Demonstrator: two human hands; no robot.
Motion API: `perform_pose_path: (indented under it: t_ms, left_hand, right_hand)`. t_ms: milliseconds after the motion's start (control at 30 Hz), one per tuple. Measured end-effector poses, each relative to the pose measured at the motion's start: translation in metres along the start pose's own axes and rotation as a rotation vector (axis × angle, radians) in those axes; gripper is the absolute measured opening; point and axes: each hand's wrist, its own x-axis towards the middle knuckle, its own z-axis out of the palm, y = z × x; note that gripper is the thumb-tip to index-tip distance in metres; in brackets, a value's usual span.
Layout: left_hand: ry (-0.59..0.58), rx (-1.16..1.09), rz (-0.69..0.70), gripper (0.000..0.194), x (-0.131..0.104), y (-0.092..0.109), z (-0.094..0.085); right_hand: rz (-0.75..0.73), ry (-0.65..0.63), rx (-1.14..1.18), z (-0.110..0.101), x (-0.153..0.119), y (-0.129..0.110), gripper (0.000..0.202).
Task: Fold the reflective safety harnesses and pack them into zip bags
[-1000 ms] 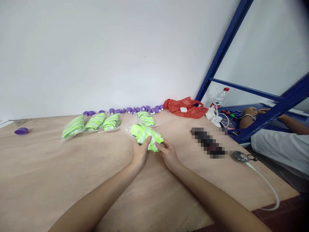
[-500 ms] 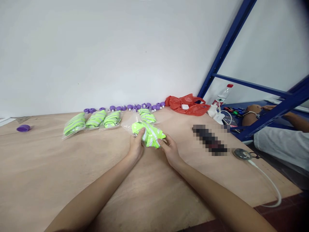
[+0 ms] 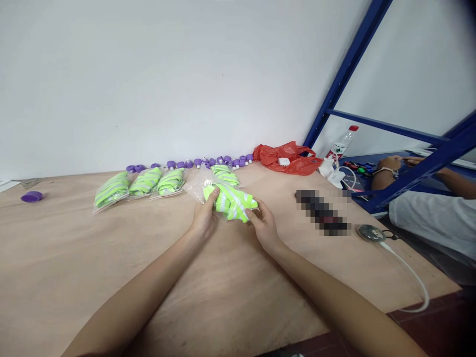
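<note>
Between my hands, above the table, is a folded neon-green reflective strap bundle point(image 3: 234, 201) with silvery stripes. Its left part sits in a clear plastic bag point(image 3: 196, 184). My left hand point(image 3: 206, 213) is closed on the bagged left end, thumb on top. The right end is pinched by my right hand point(image 3: 263, 223), thumb in front and fingers behind. Just behind lies another bagged green bundle point(image 3: 225, 174), partly hidden. More filled bags lie to the left: one bundle point(image 3: 111, 190), a second point(image 3: 146, 181) and a third point(image 3: 170, 181).
Several purple caps point(image 3: 180, 164) line the wall. A purple cup-like piece point(image 3: 31, 197) lies far left. Rightward are a red plastic bag point(image 3: 288, 161), a pixelated dark object point(image 3: 323, 213), a round device point(image 3: 371, 233) with white cable, a bottle point(image 3: 342, 142), a blue rack point(image 3: 347, 74) and another person's arm point(image 3: 386, 171).
The green bundle has shifted slightly up in my hands and more of its striped surface shows. My left hand has moved a little left. The whole view has shifted slightly.
</note>
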Motion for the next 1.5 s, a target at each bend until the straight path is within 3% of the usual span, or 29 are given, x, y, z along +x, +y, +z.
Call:
perform_pose_path:
  t_ms: [167, 467, 1000, 1233, 1500]
  left_hand:
    - [0.026, 0.046, 0.030, 0.051, -0.001, 0.003, 0.002]
    - [-0.018, 0.106, 0.003, 0.051, -0.011, -0.026, -0.003]
    - [-0.001, 0.163, 0.022, 0.045, -0.029, -0.045, -0.002]
    - [-0.031, 0.149, 0.120, 0.051, -0.019, -0.042, -0.010]
    - [-0.032, 0.208, 0.195, 0.047, -0.015, -0.040, -0.014]
  right_hand:
    - [-0.027, 0.017, 0.002, -0.001, 0.000, -0.002, 0.044]
    - [0.027, 0.035, 0.063, 0.005, -0.002, -0.003, 0.044]
    - [0.062, 0.066, 0.130, 0.010, -0.006, 0.004, 0.043]
    - [0.100, -0.014, 0.118, 0.008, -0.006, 0.000, 0.032]
    - [0.041, -0.053, 0.037, 0.006, -0.004, -0.002, 0.025]
